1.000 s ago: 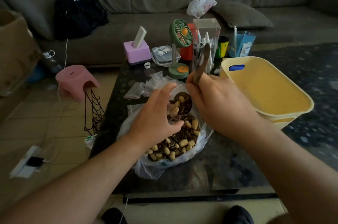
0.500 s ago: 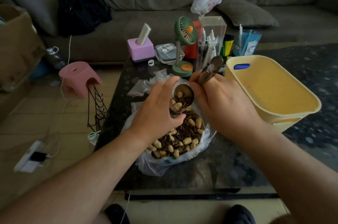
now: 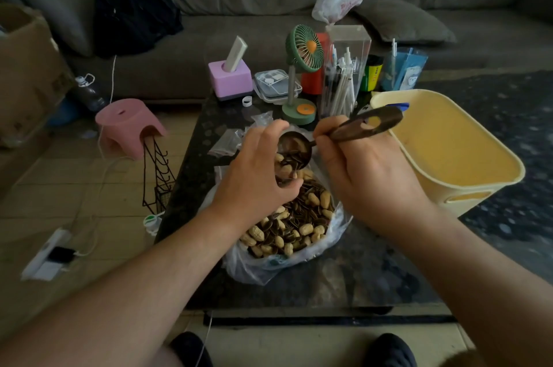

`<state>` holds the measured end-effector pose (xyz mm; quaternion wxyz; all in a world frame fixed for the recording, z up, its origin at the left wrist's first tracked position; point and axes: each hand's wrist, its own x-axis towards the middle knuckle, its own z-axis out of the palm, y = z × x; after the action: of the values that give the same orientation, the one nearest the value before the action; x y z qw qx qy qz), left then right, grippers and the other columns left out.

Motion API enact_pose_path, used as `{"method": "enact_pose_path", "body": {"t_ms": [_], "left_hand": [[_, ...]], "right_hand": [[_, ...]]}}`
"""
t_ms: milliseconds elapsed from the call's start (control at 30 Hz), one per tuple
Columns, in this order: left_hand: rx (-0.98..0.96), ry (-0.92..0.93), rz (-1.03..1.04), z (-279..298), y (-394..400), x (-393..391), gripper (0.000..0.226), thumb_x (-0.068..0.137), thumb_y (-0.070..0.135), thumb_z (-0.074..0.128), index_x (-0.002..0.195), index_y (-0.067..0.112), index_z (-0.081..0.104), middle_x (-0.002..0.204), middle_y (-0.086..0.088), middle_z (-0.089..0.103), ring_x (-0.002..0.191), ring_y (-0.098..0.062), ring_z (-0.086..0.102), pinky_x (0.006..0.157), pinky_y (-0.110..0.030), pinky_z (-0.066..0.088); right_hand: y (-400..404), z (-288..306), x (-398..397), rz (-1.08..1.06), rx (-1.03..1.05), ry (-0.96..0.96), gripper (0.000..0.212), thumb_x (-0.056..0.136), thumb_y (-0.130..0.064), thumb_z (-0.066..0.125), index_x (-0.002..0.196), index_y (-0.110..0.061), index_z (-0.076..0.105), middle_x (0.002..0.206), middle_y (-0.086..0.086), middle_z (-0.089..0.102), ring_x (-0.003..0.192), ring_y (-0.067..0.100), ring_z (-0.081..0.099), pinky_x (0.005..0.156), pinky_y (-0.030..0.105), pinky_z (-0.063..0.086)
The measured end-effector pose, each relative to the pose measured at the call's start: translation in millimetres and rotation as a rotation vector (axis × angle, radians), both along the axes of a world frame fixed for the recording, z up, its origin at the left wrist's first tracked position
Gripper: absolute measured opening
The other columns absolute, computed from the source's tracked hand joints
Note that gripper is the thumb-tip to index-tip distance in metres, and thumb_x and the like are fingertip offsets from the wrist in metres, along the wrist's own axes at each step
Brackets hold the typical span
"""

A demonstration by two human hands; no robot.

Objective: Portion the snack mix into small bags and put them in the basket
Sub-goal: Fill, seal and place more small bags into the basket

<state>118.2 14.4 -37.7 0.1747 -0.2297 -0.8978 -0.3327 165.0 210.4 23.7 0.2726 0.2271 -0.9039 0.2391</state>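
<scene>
Left hand: curled round a small clear bag held just above the big bag, mouth pinched toward the scoop; the bag itself is mostly hidden behind the fingers
Right hand: gripping the dark handle of the scoop, tipped so the bowl pours into that little bag
Snack mix: peanuts and striped seeds heaped in the big plastic bag on the dark counter, some sliding out of the scoop right now
Spare bags: a few empty ones lying flat just behind the left hand
Basket: yellow, on the right, nothing bagged visible inside so I'd say it's early days
Tip for this step: keep the pour over the big bag so strays fall back in, tilt slow, and hold the mouth wide so seeds don't jam at the lip
</scene>
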Motion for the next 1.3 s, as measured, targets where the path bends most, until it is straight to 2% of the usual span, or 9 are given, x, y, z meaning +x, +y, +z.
{"method": "enact_pose_path", "body": {"t_ms": [167, 333, 467, 667, 800, 967, 1100, 1200, 1300], "left_hand": [[0.032, 0.068, 0.02, 1.4, -3.0, -4.1, 0.093, 0.077, 0.03, 0.093, 0.149, 0.033, 0.034, 0.133, 0.002, 0.043, 0.097, -0.007, 0.063, 0.081, -0.032, 0.063], [0.006, -0.076, 0.005, -6.1, -4.2, -5.2, 0.087, 0.077, 0.033, 0.092, 0.144, 0.034, 0.035, 0.132, 0.01, 0.038, 0.114, -0.013, 0.059, 0.091, -0.039, 0.061], [-0.034, -0.197, -0.015, -11.9, -10.1, -9.7, 0.064, 0.082, 0.038, 0.088, 0.129, 0.037, 0.044, 0.131, 0.011, 0.046, 0.118, -0.008, 0.059, 0.097, -0.038, 0.06], [-0.144, -0.146, -0.198, -14.4, -20.0, -15.9, 0.025, 0.102, 0.029, 0.066, 0.126, 0.033, 0.07, 0.122, 0.013, 0.056, 0.113, -0.006, 0.055, 0.098, -0.038, 0.053], [-0.354, -0.122, -0.368, -11.9, -24.3, -25.9, 0.035, 0.101, 0.018, 0.066, 0.124, 0.042, 0.075, 0.131, 0.012, 0.058, 0.128, -0.015, 0.049, 0.107, -0.042, 0.047], [-0.667, -0.125, -0.301, -3.0, -17.8, -22.4, 0.082, 0.096, 0.0, 0.054, 0.154, 0.057, 0.038, 0.147, 0.015, 0.046, 0.135, -0.017, 0.036, 0.117, -0.039, 0.035], [-0.705, -0.119, -0.259, 3.8, -6.3, -16.3, 0.046, 0.096, 0.037, 0.052, 0.141, 0.05, 0.054, 0.133, 0.016, 0.05, 0.129, -0.015, 0.04, 0.123, -0.044, 0.027], [-0.612, -0.054, -0.274, 3.3, -7.0, -20.2, 0.021, 0.1, 0.035, 0.052, 0.112, 0.039, 0.069, 0.114, 0.016, 0.057, 0.112, -0.011, 0.053, 0.11, -0.045, 0.043], [-0.484, -0.116, -0.295, 8.2, -14.5, -28.4, 0.01, 0.099, 0.027, 0.065, 0.102, 0.033, 0.073, 0.113, 0.018, 0.06, 0.108, -0.005, 0.057, 0.1, -0.04, 0.053]], "right_hand": [[0.4, 1.1, 1.7, 0.009, -0.021, 0.039, 0.017, 0.107, -0.018, 0.051, 0.112, -0.009, 0.065, 0.093, 0.003, 0.066, 0.08, 0.022, 0.062, 0.069, 0.033, 0.049], [-3.7, -11.2, 0.1, 0.04, 0.047, -0.04, 0.024, 0.108, -0.026, 0.042, 0.112, -0.012, 0.061, 0.089, -0.001, 0.061, 0.074, 0.018, 0.056, 0.063, 0.041, 0.052], [3.4, -19.7, -4.5, 0.017, 0.033, -0.116, 0.016, 0.108, -0.023, 0.045, 0.111, -0.015, 0.059, 0.087, -0.001, 0.062, 0.075, 0.021, 0.059, 0.067, 0.045, 0.053], [18.7, -20.1, -7.4, -0.133, -0.061, -0.208, 0.015, 0.108, -0.026, 0.048, 0.109, -0.02, 0.062, 0.091, -0.004, 0.067, 0.08, 0.015, 0.06, 0.073, 0.031, 0.046], [28.0, -25.6, -8.8, -0.172, -0.114, -0.308, 0.013, 0.108, -0.027, 0.048, 0.107, -0.024, 0.06, 0.082, -0.013, 0.062, 0.073, 0.004, 0.057, 0.067, 0.023, 0.04], [27.5, -25.6, -7.4, -0.161, -0.123, -0.346, 0.014, 0.108, -0.028, 0.047, 0.102, -0.024, 0.06, 0.08, -0.01, 0.063, 0.072, 0.004, 0.059, 0.063, 0.024, 0.04], [27.5, -25.0, -8.1, -0.173, -0.115, -0.355, 0.014, 0.108, -0.029, 0.048, 0.103, -0.024, 0.06, 0.084, -0.008, 0.065, 0.075, 0.007, 0.059, 0.063, 0.018, 0.038], [29.7, -20.7, -7.3, -0.189, -0.097, -0.324, 0.014, 0.108, -0.031, 0.048, 0.104, -0.025, 0.06, 0.081, -0.009, 0.064, 0.071, 0.006, 0.058, 0.061, 0.019, 0.038], [31.5, -16.1, -7.0, -0.2, -0.099, -0.315, 0.017, 0.109, -0.036, 0.046, 0.105, -0.025, 0.059, 0.077, -0.011, 0.062, 0.068, 0.003, 0.058, 0.062, 0.026, 0.043]]}}
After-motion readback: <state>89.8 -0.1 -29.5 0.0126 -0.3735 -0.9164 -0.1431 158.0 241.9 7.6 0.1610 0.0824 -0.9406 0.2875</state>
